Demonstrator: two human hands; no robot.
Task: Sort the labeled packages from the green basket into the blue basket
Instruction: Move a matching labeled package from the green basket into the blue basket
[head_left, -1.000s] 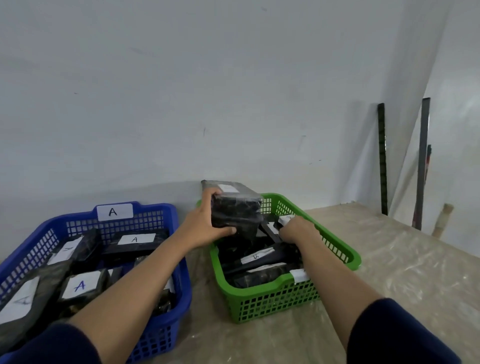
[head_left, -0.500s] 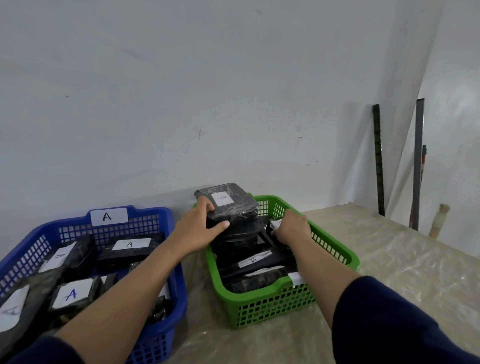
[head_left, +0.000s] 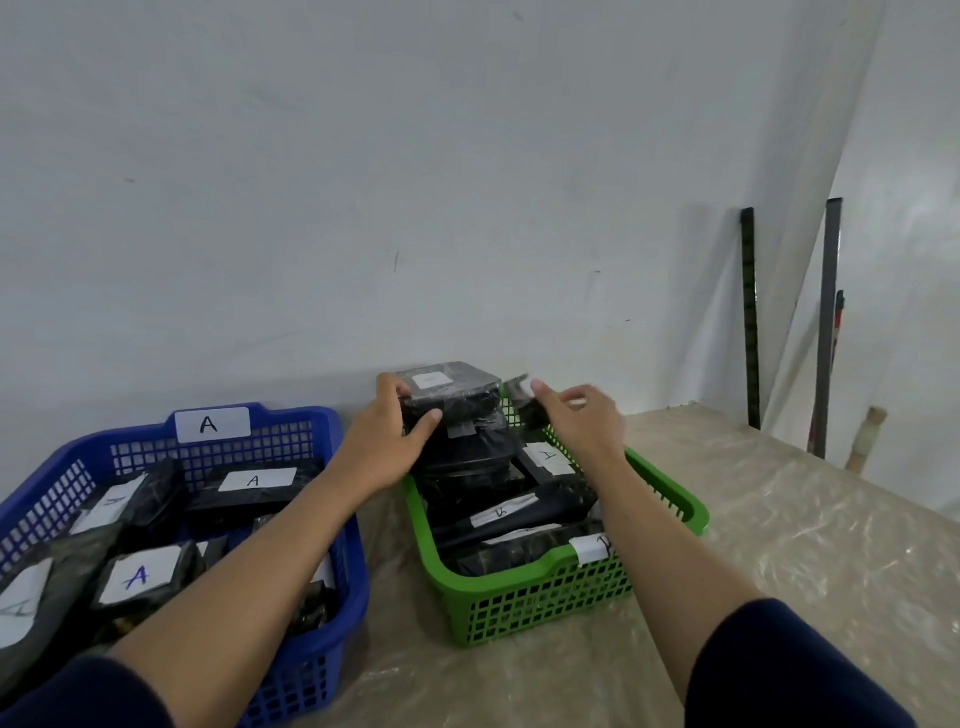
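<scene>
Top parcel: a black wrapped parcel (head_left: 452, 397) with a white label sat on top of the pile at the far end of the green basket (head_left: 550, 587).
Left hand: the left hand (head_left: 387, 441) had its thumb and fingers clamped on the near left edge of that parcel.
Right hand: the right hand (head_left: 582, 421) pinched a small black parcel (head_left: 524, 402) just right of the top one; it was blurred, yet the fingers looked closed on it.
Green basket contents: besides those two, four or so black labelled parcels showed lower down, one with an A; overlap made an exact count impossible.
Blue basket: the blue basket (head_left: 332, 525) stood just left of the green one, with an A tag on its far wall and at least five labelled parcels inside.
Baskets: two, side by side on the plastic-covered table (head_left: 779, 571).
Far right: two dark strips (head_left: 750, 317) leaned against the wall.
Risk: the wrap looked slick, so the one-edge grip could slip and drop the top parcel back.
Risk: lifting two at once could mean a label went unread and a parcel was mis-sorted.
Risk: the pile beneath looked loose and could shift as the top parcel came away.
</scene>
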